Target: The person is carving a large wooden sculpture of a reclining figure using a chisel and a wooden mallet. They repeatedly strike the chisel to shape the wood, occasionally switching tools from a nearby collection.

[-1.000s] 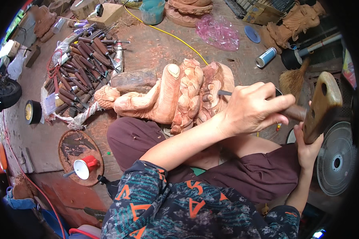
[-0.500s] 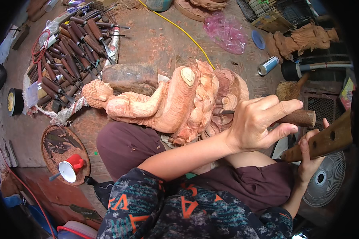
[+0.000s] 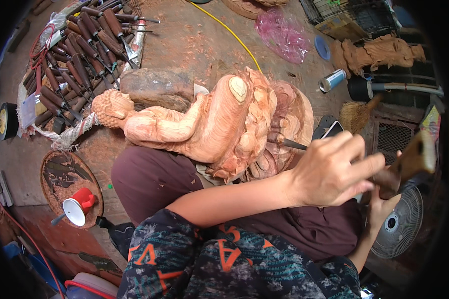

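Far left of frame: black tape roll (image 3: 8, 121). Upper left: heap of carving tools (image 3: 80, 60), dark handles, steel shanks. Below the heap, round tray (image 3: 49, 172) with wood chips and a red mug (image 3: 86, 198). Centre: carved wooden figure (image 3: 164, 127) lying lengthwise, curly head to the left, folded petal-like base to the right; dark block (image 3: 157, 88) just above it in frame. Upper right of centre, crumpled pink plastic (image 3: 283, 35). Right of centre: left hand (image 3: 336, 169) closed around a chisel (image 3: 295, 144), blade end at the figure's carved base. Beyond, a can (image 3: 333, 80) and a broom (image 3: 358, 115). Right: right hand (image 3: 381, 208), partly hidden, clamped on a blurred wooden mallet (image 3: 418, 157); cannot tell whether mallet and chisel butt touch. Lower right: fan (image 3: 406, 231).
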